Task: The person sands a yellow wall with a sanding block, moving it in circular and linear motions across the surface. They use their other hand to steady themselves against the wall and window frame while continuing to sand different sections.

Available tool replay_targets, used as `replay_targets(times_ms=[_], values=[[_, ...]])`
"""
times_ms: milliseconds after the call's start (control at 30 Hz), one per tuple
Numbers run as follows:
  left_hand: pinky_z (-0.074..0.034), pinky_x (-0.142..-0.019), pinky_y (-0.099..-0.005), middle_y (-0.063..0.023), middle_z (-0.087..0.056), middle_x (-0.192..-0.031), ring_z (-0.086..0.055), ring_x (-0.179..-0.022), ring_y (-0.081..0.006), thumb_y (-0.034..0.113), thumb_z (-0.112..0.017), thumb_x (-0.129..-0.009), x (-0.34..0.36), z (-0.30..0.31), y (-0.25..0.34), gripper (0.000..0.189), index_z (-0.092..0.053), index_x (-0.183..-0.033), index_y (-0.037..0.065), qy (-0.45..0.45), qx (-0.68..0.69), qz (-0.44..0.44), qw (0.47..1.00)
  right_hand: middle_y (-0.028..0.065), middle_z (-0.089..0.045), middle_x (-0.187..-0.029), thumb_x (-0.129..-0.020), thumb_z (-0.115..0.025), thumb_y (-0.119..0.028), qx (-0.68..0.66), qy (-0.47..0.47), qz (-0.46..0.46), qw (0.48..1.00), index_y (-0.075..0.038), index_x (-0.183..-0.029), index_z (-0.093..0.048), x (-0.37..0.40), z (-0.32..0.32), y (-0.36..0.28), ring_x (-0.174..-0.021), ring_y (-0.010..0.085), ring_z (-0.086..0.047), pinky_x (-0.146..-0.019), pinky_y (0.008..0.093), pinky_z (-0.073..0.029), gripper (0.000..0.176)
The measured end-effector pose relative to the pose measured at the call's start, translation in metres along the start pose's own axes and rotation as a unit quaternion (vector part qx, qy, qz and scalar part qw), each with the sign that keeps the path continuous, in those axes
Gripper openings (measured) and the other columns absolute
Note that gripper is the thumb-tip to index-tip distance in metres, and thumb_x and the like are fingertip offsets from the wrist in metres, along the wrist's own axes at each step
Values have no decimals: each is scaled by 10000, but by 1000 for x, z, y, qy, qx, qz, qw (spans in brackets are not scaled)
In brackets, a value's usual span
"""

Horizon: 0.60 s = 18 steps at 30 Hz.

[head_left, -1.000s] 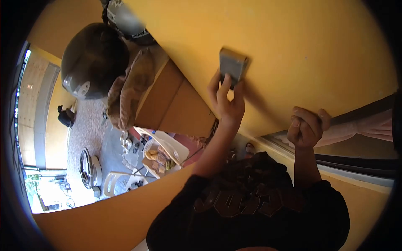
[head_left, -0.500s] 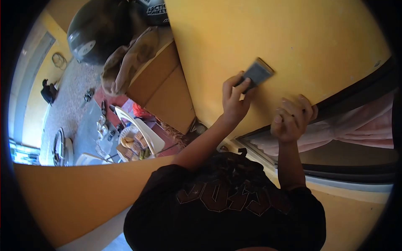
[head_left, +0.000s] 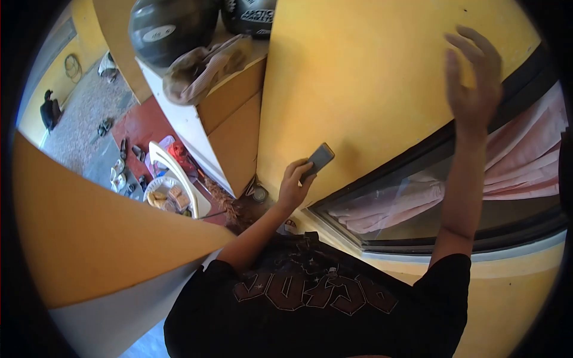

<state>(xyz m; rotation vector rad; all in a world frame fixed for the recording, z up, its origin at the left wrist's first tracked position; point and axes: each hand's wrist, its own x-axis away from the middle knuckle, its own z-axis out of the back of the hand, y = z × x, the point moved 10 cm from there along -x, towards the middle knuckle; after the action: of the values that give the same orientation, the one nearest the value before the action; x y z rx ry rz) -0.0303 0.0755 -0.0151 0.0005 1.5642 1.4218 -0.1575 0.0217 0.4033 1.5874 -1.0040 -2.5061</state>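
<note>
My left hand (head_left: 293, 184) grips a flat grey rectangular block (head_left: 319, 159) and holds it against the yellow wall (head_left: 370, 77), just left of the window's dark frame. My right hand (head_left: 473, 76) is raised high with its fingers spread, holding nothing, in front of the wall right above the frame's upper edge. Whether it touches the wall I cannot tell. My black printed shirt (head_left: 316, 298) fills the bottom of the view.
A dark window frame (head_left: 418, 155) with a pink curtain (head_left: 513, 161) behind the glass runs to the right. At left, a wooden cabinet (head_left: 230, 119) carries two helmets (head_left: 170, 24) and a brown cloth (head_left: 200, 68). Below are a white plastic chair (head_left: 179, 173), a plate of food (head_left: 164, 194) and shoes.
My left hand slid the grey block down the wall, towards the window's corner. My right hand let go of the frame's edge, rose and opened its fingers. The view tilted.
</note>
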Motion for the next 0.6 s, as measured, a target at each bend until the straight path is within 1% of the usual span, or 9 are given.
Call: replay_targets(times_ms=[33, 100, 167, 233, 367, 433, 467, 500, 600], values=[[-486, -890, -391, -167, -586, -1154, -570, -1071, -336, 82, -731, -799, 1, 7, -1, 349, -616, -1126, 43, 0, 5, 22, 1000, 58, -604, -1215, -822, -664, -180, 42, -27, -5, 999, -149, -1063, -675, 7, -23, -9, -1117, 272, -553, -981, 462, -407, 243], [-473, -907, -394, -160, -586, -1161, -564, -1079, -340, 98, -722, -808, 6, 20, -3, 338, -611, -1121, 35, -5, 20, 57, 998, 70, -442, -1427, -857, -623, -324, 173, -133, -44, 975, -222, -1265, -581, 37, -85, -24, -1290, 261, -420, -1062, 543, -304, 423], [-469, -910, -395, -158, -586, -1158, -561, -1078, -342, 112, -717, -815, 18, 28, -11, 336, -609, -1124, 33, -15, 10, 69, 997, 77, -311, -1525, -876, -549, -462, 251, -219, -30, 942, -277, -1431, -410, 90, -143, -53, -1379, 270, -317, -1077, 608, -247, 601], [-451, -928, -397, -156, -586, -1148, -551, -1080, -348, 157, -693, -840, 37, 30, -20, 333, -605, -1134, 30, -54, 23, 110, 992, 74, -278, -1549, -890, -506, -502, 193, -297, -45, 934, -280, -1480, -334, 141, -176, -93, -1405, 276, -284, -1101, 576, -225, 653], [-440, -941, -399, -160, -585, -1141, -544, -1091, -350, 172, -679, -851, 63, 50, -20, 333, -602, -1143, 31, -92, -12, 119, 989, 96, -216, -1572, -900, -491, -471, 105, -426, 85, 895, -177, -1473, -350, 269, -220, -174, -1436, 270, -213, -1141, 529, -172, 659], [-442, -935, -388, -153, -590, -1136, -554, -1091, -347, 200, -681, -858, 74, 56, -26, 340, -601, -1143, 33, -95, -30, 136, 986, 108, -180, -1582, -889, -510, -462, 76, -492, 135, 857, -166, -1468, -357, 334, -228, -202, -1451, 271, -171, -1148, 528, -158, 668], [-447, -927, -388, -159, -590, -1131, -556, -1092, -339, 193, -685, -854, 81, 60, -31, 340, -601, -1140, 30, -94, -54, 119, 987, 117, -172, -1583, -867, -544, -450, 34, -540, 133, 830, -175, -1465, -361, 355, -229, -215, -1455, 281, -157, -1155, 524, -141, 683], [-443, -930, -390, -164, -587, -1137, -552, -1090, -343, 189, -683, -852, 79, 70, -33, 336, -602, -1139, 35, -91, -46, 128, 987, 128, -201, -1571, -843, -580, -429, -32, -560, 122, 819, -173, -1449, -391, 362, -226, -226, -1451, 287, -162, -1150, 543, -138, 685], [-443, -928, -388, -165, -586, -1138, -553, -1082, -343, 181, -684, -848, 89, 79, -33, 330, -604, -1134, 37, -98, -41, 146, 984, 132, -233, -1557, -826, -604, -410, -99, -520, 79, 845, -176, -1426, -429, 316, -210, -228, -1441, 289, -187, -1139, 576, -137, 667]])
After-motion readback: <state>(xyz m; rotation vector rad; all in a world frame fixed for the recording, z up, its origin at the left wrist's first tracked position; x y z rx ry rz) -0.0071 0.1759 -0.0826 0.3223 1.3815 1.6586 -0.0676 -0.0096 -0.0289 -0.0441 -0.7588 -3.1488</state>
